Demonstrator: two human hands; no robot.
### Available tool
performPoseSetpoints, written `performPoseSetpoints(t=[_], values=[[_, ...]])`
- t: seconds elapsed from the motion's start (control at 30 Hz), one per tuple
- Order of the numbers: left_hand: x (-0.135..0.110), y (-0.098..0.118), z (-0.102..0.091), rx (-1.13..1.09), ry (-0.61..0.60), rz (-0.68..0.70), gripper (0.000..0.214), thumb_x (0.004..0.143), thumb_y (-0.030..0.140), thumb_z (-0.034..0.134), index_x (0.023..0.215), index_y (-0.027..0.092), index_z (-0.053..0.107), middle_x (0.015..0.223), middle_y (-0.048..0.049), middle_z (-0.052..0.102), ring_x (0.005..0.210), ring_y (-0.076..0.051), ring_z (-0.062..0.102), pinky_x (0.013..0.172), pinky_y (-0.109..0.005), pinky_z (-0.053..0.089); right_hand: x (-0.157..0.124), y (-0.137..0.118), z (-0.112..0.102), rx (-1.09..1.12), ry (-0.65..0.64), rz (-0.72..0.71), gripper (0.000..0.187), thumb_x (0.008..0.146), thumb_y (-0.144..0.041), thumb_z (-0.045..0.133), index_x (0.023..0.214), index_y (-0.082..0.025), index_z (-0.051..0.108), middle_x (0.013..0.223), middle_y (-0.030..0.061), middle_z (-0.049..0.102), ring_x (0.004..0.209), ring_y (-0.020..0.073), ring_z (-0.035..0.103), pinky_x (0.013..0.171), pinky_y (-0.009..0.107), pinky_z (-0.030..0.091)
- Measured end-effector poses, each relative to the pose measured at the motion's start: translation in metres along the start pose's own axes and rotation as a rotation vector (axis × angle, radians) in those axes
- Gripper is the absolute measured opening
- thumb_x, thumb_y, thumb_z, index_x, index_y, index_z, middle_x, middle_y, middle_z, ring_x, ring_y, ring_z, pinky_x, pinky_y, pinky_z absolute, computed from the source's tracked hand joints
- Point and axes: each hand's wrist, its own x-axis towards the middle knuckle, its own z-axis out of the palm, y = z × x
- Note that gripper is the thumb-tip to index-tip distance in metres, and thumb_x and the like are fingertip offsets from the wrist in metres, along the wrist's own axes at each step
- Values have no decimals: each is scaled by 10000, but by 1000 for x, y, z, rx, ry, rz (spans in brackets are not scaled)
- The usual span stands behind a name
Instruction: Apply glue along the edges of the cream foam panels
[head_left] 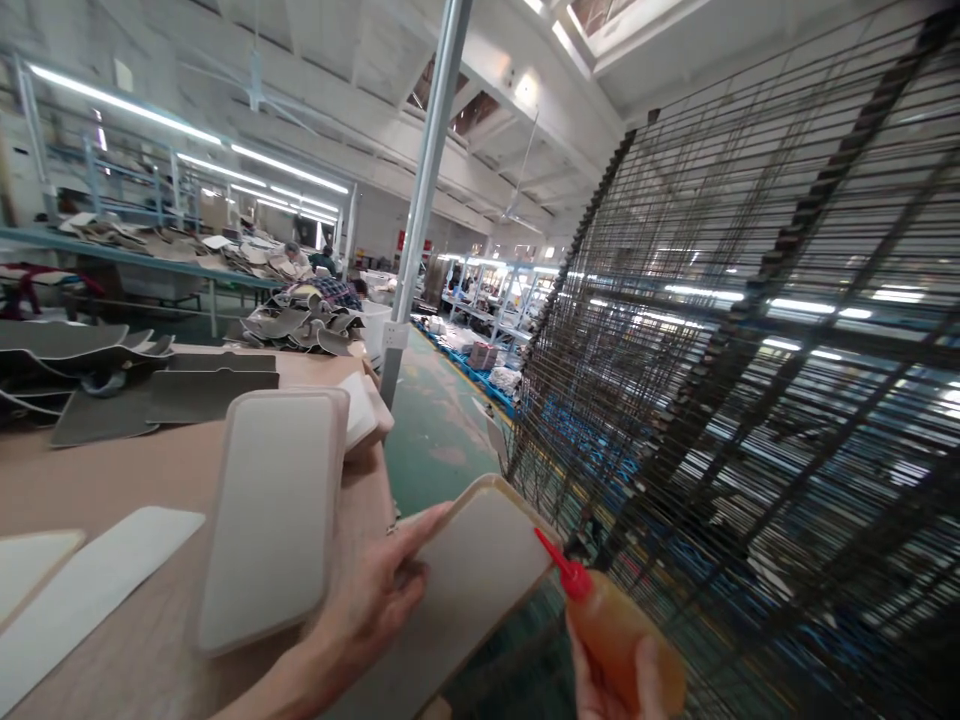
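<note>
My left hand (367, 610) grips a flat grey rounded panel with a tan rim (469, 575), thumb on top, holding it off the table's right edge. My right hand (611, 690) is closed around an orange squeeze bottle (626, 635) with a red nozzle (559, 560); the nozzle tip touches the panel's right edge. Only the fingertips of my right hand show at the bottom of the view.
A brown table (150, 470) holds a similar grey panel (270, 515), white strips (82, 590) and dark cut sheets (202, 390). A tall wire drying rack (750, 400) stands close on the right. A metal post (420, 220) rises ahead; green floor runs beyond.
</note>
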Motion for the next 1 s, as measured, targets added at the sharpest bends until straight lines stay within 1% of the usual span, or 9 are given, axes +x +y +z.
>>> performPoseSetpoints(t=[0.07, 0.17, 0.23, 0.37, 0.47, 0.6, 0.73, 0.87, 1.0], values=[[-3, -5, 4, 43, 15, 36, 604, 761, 97, 445, 1349, 231, 415, 1399, 1, 409, 1300, -191, 338, 1081, -335, 225, -1, 4, 3, 93, 63, 0, 427, 660, -433, 717, 982, -196, 569, 869, -7, 687, 831, 136, 632, 732, 208, 541], [-4, -12, 10, 111, 41, 58, 608, 756, 68, 425, 1338, 247, 432, 1379, 2, 438, 1277, -181, 377, 1060, -313, 271, -2, 12, 7, 89, 89, -77, 591, 649, -397, 734, 1143, -193, 482, 862, -7, 686, 806, 154, 638, 673, 233, 564], [-4, -16, 13, 150, 40, 58, 604, 755, 59, 412, 1332, 234, 442, 1360, -13, 463, 1250, -178, 415, 1036, -297, 311, -5, 14, 9, 81, 66, -90, 651, 632, -382, 749, 1187, -211, 455, 872, -17, 684, 830, 171, 636, 669, 252, 573], [-4, -18, 14, 201, 72, 79, 613, 758, 55, 400, 1341, 241, 427, 1341, -21, 486, 1207, -176, 465, 1004, -288, 359, -8, 9, 10, 62, 3, -88, 718, 595, -370, 774, 1212, -206, 444, 939, 15, 675, 880, 198, 625, 688, 259, 573], [-5, -21, 15, 262, 74, 96, 620, 762, 61, 404, 1346, 270, 412, 1314, -16, 513, 1169, -174, 500, 989, -294, 382, -4, 1, 7, 110, 45, -82, 710, 618, -325, 762, 1229, -190, 427, 957, 42, 671, 861, 200, 631, 671, 283, 580], [-7, -27, 18, 303, 67, 142, 679, 747, 33, 399, 1357, 330, 371, 1303, 5, 518, 1136, -155, 521, 959, -266, 408, 1, 3, 5, 152, 81, -33, 606, 646, -330, 742, 1179, -251, 463, 916, -24, 680, 813, 160, 641, 664, 277, 578], [-9, -34, 22, 331, 91, 191, 673, 763, 42, 390, 1362, 346, 355, 1229, -13, 559, 1055, -155, 562, 890, -241, 448, 0, 13, 9, 100, 66, -78, 593, 658, -373, 731, 1174, -246, 467, 871, -42, 683, 812, 164, 638, 650, 242, 572], [-11, -35, 22, 365, 79, 225, 645, 793, 66, 374, 1372, 347, 334, 1152, -21, 583, 974, -147, 582, 834, -218, 462, -2, 16, 16, 78, 35, -117, 658, 661, -385, 725, 1227, -234, 427, 879, -40, 680, 833, 182, 634, 634, 264, 581], [-13, -32, 21, 345, 69, 213, 656, 784, 61, 374, 1377, 338, 325, 1122, -24, 585, 948, -140, 578, 818, -201, 456, -4, 16, 23, 59, 8, -124, 651, 677, -393, 709, 1236, -219, 422, 915, -28, 676, 864, 187, 628, 649, 279, 584]])
